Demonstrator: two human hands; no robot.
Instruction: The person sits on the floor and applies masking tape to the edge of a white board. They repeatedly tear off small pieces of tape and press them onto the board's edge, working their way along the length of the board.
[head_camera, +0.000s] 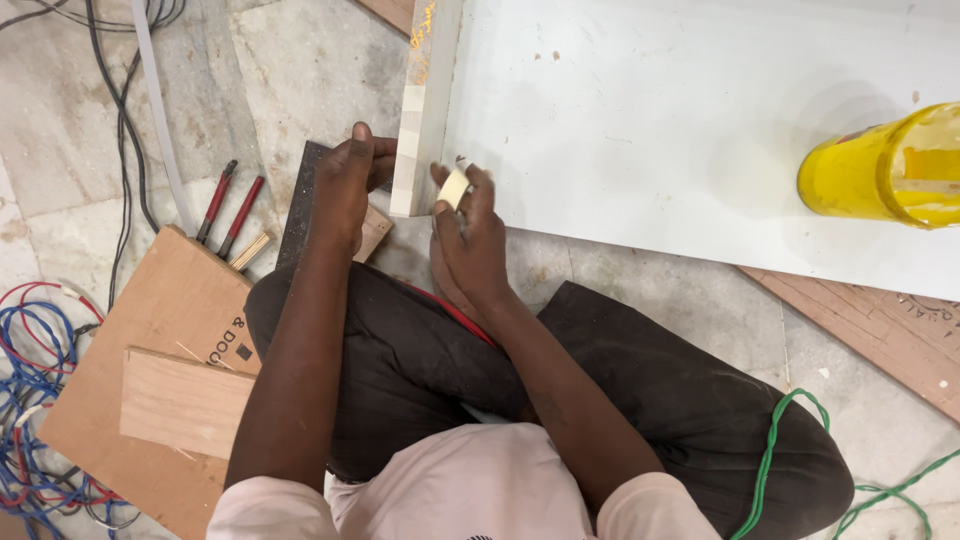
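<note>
The left hand (345, 185) gripped the end of the pale wooden edge strip (420, 130) on the white laminated board (650, 120) — the right hand (470, 235) pinched a small cream block (454, 188) against its corner, seemingly mid-rub. Steady, even strokes seemed called for next.

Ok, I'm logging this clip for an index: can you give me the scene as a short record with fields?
setting: stone floor, person seated
left hand: left hand grips the end of the wooden edge strip
right hand: right hand pinches a small pale block beside that end
panel: white board
nearby: yellow jar, red-handled pliers, coloured wires
</note>
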